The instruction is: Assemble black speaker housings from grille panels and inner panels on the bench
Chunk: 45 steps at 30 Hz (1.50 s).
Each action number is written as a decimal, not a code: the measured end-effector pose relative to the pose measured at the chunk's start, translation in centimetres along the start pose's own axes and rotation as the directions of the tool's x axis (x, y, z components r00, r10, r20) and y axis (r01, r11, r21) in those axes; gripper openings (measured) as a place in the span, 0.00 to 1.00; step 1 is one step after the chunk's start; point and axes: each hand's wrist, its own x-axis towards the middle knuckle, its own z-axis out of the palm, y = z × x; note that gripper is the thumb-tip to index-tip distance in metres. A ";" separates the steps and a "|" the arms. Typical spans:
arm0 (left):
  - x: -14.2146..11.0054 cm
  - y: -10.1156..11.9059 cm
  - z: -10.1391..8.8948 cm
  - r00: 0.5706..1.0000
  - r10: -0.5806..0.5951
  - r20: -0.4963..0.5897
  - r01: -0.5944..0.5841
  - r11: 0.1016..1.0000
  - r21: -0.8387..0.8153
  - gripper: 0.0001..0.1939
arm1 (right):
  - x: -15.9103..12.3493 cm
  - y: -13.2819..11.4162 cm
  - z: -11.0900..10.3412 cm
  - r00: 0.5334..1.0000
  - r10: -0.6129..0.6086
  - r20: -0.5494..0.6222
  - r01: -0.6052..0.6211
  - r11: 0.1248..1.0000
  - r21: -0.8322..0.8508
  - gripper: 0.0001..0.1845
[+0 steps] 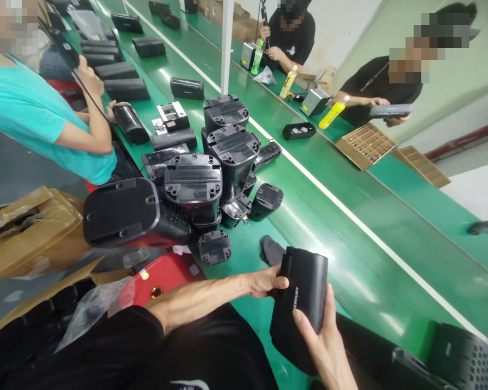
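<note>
A black plastic housing point(299, 276) with white lettering ending in "ERKURY" is tilted in front of me, above the green bench. My left hand point(270, 280) grips its left edge, thumb lying on the near face. On the other side, my right hand point(323, 333) is wrapped round the lower right part, its thumb pressed near the lettering. The left fingers are partly hidden behind the housing. Just beyond it on the bench lies a crumpled dark cloth-like item point(271, 250). A small black end cap point(214, 247) rests left of that.
Stacked black housings point(193, 184) crowd the bench ahead. At my left are a red stool point(162, 281) and a cardboard box point(36, 233). A co-worker in a turquoise shirt point(36, 119) sits there. Across the conveyor point(329, 227), other people handle parts. Another black unit point(457, 352) stands right.
</note>
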 end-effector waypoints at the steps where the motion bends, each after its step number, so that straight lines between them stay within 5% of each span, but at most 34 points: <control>1: 0.1 -0.1 0.2 1.000 0.007 0.021 -0.007 1.000 -0.001 0.48 | -0.2 0.2 0.3 1.000 -0.011 0.010 0.011 0.999 0.036 0.62; 6: 0.6 -1.1 0.9 0.999 -0.002 0.049 0.003 1.000 -0.021 0.46 | 0.5 1.2 0.5 0.999 -0.004 0.046 0.000 0.996 0.091 0.62; 11: 1.1 -1.3 1.8 0.992 0.066 -0.111 -0.074 0.995 -0.065 0.41 | 1.8 3.4 -0.7 0.996 -0.035 0.081 0.021 0.986 0.168 0.59; 15: 1.7 -0.9 2.9 0.959 0.096 -0.265 -0.131 0.985 -0.116 0.43 | -0.2 4.7 2.5 0.972 -0.029 -0.232 0.106 0.940 0.326 0.64; 17: 2.0 -1.1 3.4 0.939 0.125 -0.320 -0.174 0.976 -0.129 0.43 | -1.2 4.7 4.7 0.905 0.016 -0.426 0.165 0.908 0.384 0.70; 20: 2.0 -1.3 3.5 0.930 0.151 -0.334 -0.189 0.978 -0.085 0.45 | -1.6 4.7 5.8 0.827 0.087 -0.556 0.194 0.884 0.426 0.65; 23: 1.4 0.3 2.1 0.967 0.055 -0.250 -0.049 0.998 0.031 0.49 | -2.0 6.2 3.6 0.848 0.086 -0.522 0.146 0.911 0.386 0.54; 27: 0.2 4.9 0.3 0.994 0.101 -0.039 -0.079 0.922 0.378 0.53 | -3.8 9.5 0.6 0.933 0.063 -0.355 0.095 0.906 0.412 0.49; 30: -0.4 6.8 -0.1 0.991 -0.070 0.112 -0.004 0.831 0.556 0.50 | -5.0 10.4 0.3 0.965 0.088 -0.249 0.034 0.893 0.448 0.50; 36: -1.3 4.7 -0.6 0.999 0.004 0.034 -0.020 0.878 0.478 0.46 | -6.0 10.1 2.1 0.945 -0.023 -0.327 0.165 0.895 0.414 0.61; 40: -1.6 3.6 -1.4 0.999 0.033 0.016 -0.037 0.857 0.514 0.46 | -5.7 11.7 3.3 0.914 0.000 -0.406 0.154 0.925 0.346 0.53; 45: -1.4 2.8 -2.5 0.995 0.044 -0.094 0.015 0.835 0.550 0.45 | -4.3 14.0 4.1 0.939 0.084 -0.332 0.078 0.892 0.445 0.52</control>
